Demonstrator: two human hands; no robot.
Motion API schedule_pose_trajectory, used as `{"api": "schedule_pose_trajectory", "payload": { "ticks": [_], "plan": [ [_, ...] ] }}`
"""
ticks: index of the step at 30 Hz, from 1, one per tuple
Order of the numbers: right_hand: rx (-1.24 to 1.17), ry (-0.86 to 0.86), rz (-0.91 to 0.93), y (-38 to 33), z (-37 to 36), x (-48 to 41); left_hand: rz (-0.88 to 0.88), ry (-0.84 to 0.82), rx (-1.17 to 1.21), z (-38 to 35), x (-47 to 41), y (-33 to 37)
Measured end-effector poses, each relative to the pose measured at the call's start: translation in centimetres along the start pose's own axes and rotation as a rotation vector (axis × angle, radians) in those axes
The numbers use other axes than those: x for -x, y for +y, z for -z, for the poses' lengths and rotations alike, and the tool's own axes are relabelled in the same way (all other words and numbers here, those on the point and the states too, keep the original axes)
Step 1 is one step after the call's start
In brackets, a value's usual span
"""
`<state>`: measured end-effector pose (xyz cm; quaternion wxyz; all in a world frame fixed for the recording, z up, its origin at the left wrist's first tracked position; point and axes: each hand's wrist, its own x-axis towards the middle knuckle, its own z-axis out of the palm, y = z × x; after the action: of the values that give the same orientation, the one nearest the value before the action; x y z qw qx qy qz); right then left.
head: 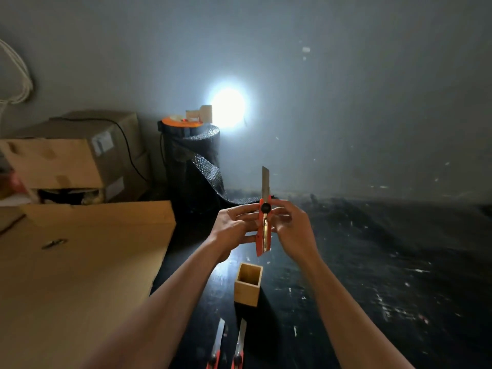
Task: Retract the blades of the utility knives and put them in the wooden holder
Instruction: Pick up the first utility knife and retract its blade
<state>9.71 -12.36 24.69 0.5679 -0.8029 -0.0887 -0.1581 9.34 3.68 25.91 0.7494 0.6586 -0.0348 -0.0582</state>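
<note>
I hold an orange utility knife [264,230] upright in front of me, its steel blade extended and pointing up. My left hand [232,227] grips the handle from the left. My right hand [292,230] holds it from the right, fingers by the black lock wheel. Below the knife stands the square wooden holder [248,288], which looks empty inside. Two more orange utility knives [216,344] [238,344] lie on the dark floor near the bottom edge, blades out and pointing away from me.
A large flat cardboard box [80,275] fills the left side. Behind it sit stacked cardboard boxes [80,155] and a black textured roll [194,161] with an orange reel on top. A bright light [228,107] glares off the grey wall.
</note>
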Motion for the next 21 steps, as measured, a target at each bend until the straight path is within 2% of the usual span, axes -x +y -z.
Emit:
{"api": "schedule_pose_trajectory", "payload": {
  "ticks": [9,18,21],
  "plan": [
    [0.067,0.015,0.109,-3.4,1.1,-1.3,-0.086,0.014,-0.077,0.3,0.1,3.0],
    [0.069,-0.017,0.110,-3.6,1.1,0.5,-0.024,-0.005,0.108,1.1,0.2,3.7],
    [0.053,-0.013,0.080,-3.3,1.1,1.0,-0.017,-0.018,0.084,1.6,0.3,4.1]
  ]
}}
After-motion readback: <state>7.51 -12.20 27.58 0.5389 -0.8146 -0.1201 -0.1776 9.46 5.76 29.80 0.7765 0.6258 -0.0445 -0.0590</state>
